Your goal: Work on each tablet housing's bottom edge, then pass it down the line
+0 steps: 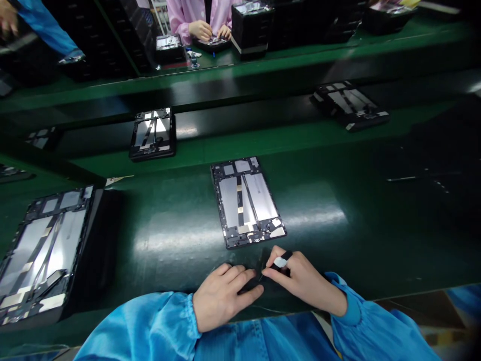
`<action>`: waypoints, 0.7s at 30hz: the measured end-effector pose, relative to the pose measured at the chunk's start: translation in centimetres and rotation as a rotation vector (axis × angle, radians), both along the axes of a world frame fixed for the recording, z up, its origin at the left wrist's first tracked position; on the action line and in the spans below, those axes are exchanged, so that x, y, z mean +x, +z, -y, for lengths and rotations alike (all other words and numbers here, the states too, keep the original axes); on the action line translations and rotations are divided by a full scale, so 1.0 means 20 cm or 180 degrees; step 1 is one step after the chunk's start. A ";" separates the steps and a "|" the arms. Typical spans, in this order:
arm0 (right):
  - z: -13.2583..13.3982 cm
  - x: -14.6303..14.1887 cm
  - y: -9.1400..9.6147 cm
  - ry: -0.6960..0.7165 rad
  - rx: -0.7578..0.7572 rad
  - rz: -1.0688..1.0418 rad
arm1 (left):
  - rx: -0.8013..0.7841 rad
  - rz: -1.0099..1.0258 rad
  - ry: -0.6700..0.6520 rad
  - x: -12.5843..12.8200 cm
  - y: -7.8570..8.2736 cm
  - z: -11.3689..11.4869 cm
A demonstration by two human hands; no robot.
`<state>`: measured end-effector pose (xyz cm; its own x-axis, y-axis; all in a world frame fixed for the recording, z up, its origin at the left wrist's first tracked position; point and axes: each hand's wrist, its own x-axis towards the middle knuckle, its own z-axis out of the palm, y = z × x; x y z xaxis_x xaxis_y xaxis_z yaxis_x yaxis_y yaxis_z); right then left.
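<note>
My left hand (227,297) rests on the green table, its fingers bent and the thumb apart from them, with nothing plainly held. Close beside it, my right hand (300,281) pinches something thin and dark whose kind I cannot make out, its tip low near the left fingertips. A white oval piece (280,261) with a black band shows at the right fingers. Just beyond both hands lies an opened tablet (267,193), its silver inner plate, black frame and flat ribbon cables facing up. Neither hand touches it.
At the left stands a stack topped by another opened tablet (71,230). Further opened tablets (160,128) (355,103) lie on the dark strip behind the table (169,200). Across it, a co-worker in a pink sleeve (180,20) handles a device beside black stacked trays (252,32).
</note>
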<state>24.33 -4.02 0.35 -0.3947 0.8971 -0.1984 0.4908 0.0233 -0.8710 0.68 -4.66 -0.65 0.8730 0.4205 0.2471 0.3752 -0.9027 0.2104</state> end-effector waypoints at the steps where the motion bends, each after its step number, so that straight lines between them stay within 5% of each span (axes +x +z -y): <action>1: 0.00 0.00 0.00 -0.0041 -0.0054 -0.0088 | -0.0014 0.0005 0.0003 0.00 0.00 0.00; 7: -0.15 0.02 0.04 -0.0438 -0.0445 -0.0977 | -0.0139 0.0339 0.0244 -0.02 0.02 -0.03; 14: -0.46 -0.13 0.08 -0.0043 -0.0928 -0.0900 | 0.0138 0.0463 0.1034 -0.13 0.00 -0.16; 21: -0.51 -0.19 0.06 0.0059 -0.1283 -0.0784 | 0.0160 0.0484 0.1104 -0.13 -0.02 -0.17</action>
